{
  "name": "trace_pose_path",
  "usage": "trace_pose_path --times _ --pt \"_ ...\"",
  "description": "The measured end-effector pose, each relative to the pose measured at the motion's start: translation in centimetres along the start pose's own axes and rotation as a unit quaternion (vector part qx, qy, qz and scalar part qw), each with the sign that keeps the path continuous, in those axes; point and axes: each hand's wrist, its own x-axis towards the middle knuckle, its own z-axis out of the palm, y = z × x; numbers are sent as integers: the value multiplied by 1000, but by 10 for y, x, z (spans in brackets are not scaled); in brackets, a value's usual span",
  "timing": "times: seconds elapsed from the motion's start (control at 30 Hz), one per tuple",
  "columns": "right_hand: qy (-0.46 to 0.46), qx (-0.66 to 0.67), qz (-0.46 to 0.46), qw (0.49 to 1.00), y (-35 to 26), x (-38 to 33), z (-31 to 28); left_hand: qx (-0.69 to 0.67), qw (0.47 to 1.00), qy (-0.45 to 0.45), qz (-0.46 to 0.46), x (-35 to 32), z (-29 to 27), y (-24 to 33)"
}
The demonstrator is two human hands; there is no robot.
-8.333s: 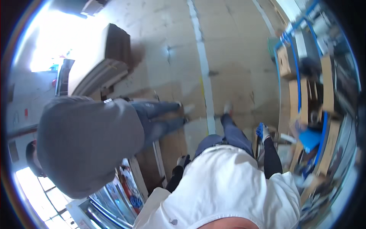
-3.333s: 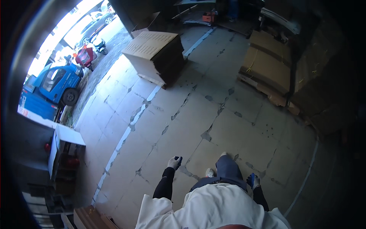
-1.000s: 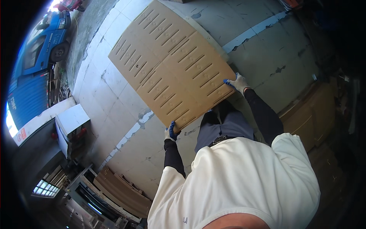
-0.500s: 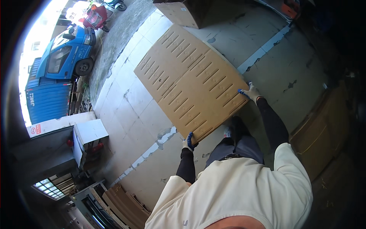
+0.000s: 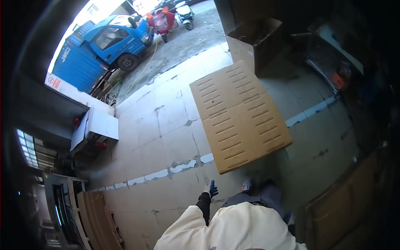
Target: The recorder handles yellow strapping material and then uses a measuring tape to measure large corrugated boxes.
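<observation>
A large brown cardboard stack (image 5: 246, 116) with rows of slots lies on the floor ahead of me, turned slightly, and neither hand touches it. Just short of its near left corner is my left hand (image 5: 211, 190), in a grey and blue glove. Its fingers are apart and hold nothing. Beside my right hip a small patch of blue shows, apparently the glove of my right hand (image 5: 287, 216); my body and the shadow hide its fingers.
An open cardboard box (image 5: 241, 52) stands beyond the stack. Flat cardboard (image 5: 341, 208) leans at the right, and more cardboard sheets (image 5: 96, 216) stand at the lower left. A white box-like stand (image 5: 103, 124) is at the left. Outside are a blue truck (image 5: 112, 39) and scooters (image 5: 184, 14).
Both hands have let go of the cardboard stack. My left hand has come away from its corner, and my right arm has drawn back to my side. The view has turned.
</observation>
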Motion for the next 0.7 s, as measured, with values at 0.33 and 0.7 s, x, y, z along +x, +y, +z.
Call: trace_pose_path --times 0.33,0.7 --pt "61 511 161 842 14 8 -16 173 984 -19 49 -37 27 -38" --pt "54 545 112 829 95 -13 -91 453 807 -91 367 -100 205 -62"
